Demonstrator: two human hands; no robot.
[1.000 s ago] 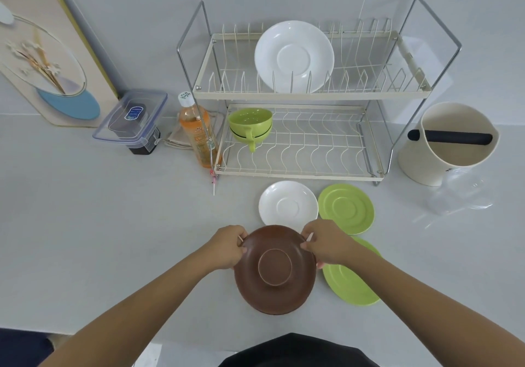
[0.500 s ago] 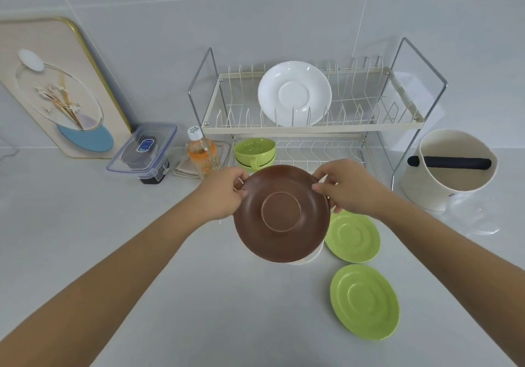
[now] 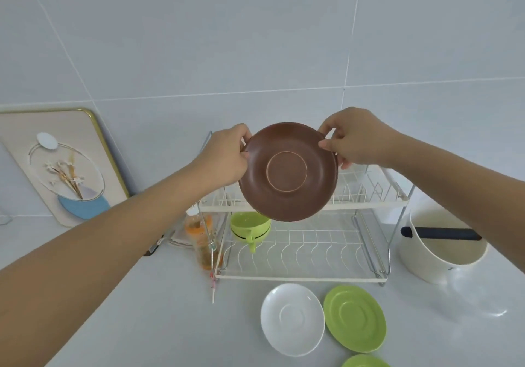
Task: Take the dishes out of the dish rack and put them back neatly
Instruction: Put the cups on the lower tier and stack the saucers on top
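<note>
Head view: the left hand (image 3: pixel 227 156) and right hand (image 3: pixel 355 139) pinch the brown saucer (image 3: pixel 288 172) upright between them, over the dish rack (image 3: pixel 369 202) upper tier. Below the hands, three saucers wait on the tabletop (image 3: pixel 170 310), so restocking seems barely started.

One view only, from a camera on the person's head, wide-angle, facing forward and slightly down at the tiled wall. Both forearms reach in from the bottom corners, close to the lens. The dish rack (image 3: pixel 306 241) sits centre frame at arm's reach, the countertop (image 3: pixel 159 310) spreading below, lines bowing toward the edges.
</note>
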